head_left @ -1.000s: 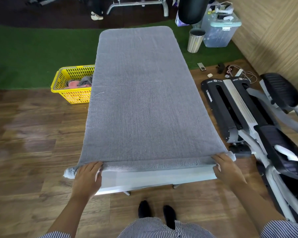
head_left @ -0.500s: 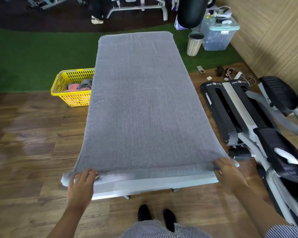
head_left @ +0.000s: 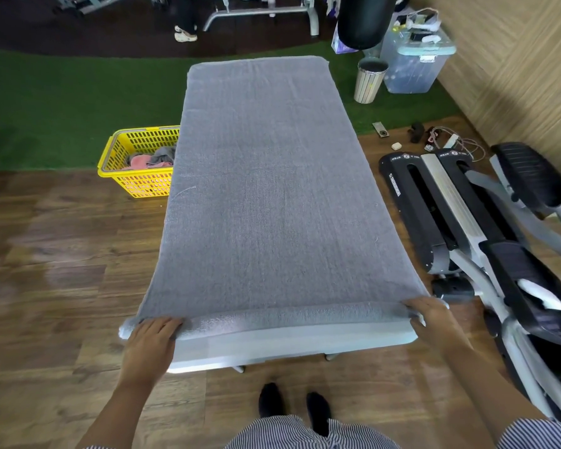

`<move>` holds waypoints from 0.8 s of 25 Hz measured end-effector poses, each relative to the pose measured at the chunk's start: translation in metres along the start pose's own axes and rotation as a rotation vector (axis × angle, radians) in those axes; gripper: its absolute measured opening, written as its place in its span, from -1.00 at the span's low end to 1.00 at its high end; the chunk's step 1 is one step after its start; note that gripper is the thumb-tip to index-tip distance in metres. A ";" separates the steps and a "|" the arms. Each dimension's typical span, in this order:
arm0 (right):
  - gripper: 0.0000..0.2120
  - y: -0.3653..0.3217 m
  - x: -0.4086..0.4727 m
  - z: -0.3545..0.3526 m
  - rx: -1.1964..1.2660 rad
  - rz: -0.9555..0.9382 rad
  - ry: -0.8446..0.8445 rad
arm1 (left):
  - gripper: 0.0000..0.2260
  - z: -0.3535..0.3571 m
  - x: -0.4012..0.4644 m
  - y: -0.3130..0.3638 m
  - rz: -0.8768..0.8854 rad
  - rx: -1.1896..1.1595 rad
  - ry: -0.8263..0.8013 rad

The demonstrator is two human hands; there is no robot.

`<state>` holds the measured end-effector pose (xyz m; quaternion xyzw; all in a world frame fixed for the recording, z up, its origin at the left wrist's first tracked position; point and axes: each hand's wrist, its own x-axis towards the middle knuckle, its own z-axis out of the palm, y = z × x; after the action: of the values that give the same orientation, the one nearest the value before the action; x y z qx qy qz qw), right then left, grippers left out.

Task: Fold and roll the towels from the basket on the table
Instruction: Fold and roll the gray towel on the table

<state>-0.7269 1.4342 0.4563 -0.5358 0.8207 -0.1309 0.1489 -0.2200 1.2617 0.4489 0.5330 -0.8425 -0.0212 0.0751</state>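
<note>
The person wears striped short sleeves (head_left: 531, 432), a matching striped garment (head_left: 305, 432), and black shoes (head_left: 293, 406).

An elliptical trainer (head_left: 486, 241) fills the wood floor (head_left: 55, 260) at three o'clock. At one o'clock a slatted bin (head_left: 368, 81) stands just beside a clear storage box (head_left: 415, 66) on green turf (head_left: 72, 105), under a black punching bag (head_left: 365, 19).

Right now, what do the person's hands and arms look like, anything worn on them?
Both hands, the left hand and the right hand, are bare: no gloves, rings or watch visible. The forearms are uncovered too. At the bottom edge of the head view, short sleeves of thin dark-and-white striped fabric show near each upper arm, matching the striped garment between them. No cables or markings.
</note>
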 end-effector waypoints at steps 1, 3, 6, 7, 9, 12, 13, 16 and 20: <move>-0.73 0.002 0.002 0.000 -0.020 -0.032 -0.011 | -0.61 -0.003 0.000 0.000 -0.006 0.005 -0.009; -0.79 0.004 0.004 0.001 -0.060 -0.072 -0.037 | -0.62 -0.004 -0.007 -0.002 -0.002 0.030 -0.018; -0.81 0.006 0.005 0.005 -0.133 -0.109 -0.020 | -0.64 -0.005 -0.018 -0.013 -0.021 0.065 -0.059; -0.83 0.007 0.005 0.006 -0.134 -0.086 -0.029 | -0.65 -0.007 -0.018 -0.016 -0.042 0.070 -0.086; -0.84 0.007 0.005 0.006 -0.139 -0.006 -0.055 | -0.63 -0.005 -0.018 -0.021 -0.047 0.085 -0.102; -0.83 -0.008 0.002 0.016 -0.168 -0.040 0.011 | -0.64 -0.003 -0.018 -0.018 -0.016 0.073 -0.069; -0.78 -0.021 -0.001 0.022 -0.170 -0.089 0.006 | -0.65 -0.001 -0.018 -0.015 -0.021 0.066 -0.047; -0.61 -0.078 -0.008 0.050 -0.192 -0.295 -0.013 | -0.66 0.000 -0.017 -0.007 -0.045 0.039 0.020; -0.45 -0.187 -0.005 0.102 -0.152 -0.608 -0.056 | -0.76 0.002 -0.025 0.000 -0.169 -0.049 0.077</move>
<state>-0.5289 1.3597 0.4331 -0.7697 0.6259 -0.0928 0.0850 -0.2100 1.2839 0.4441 0.6008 -0.7901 -0.0274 0.1185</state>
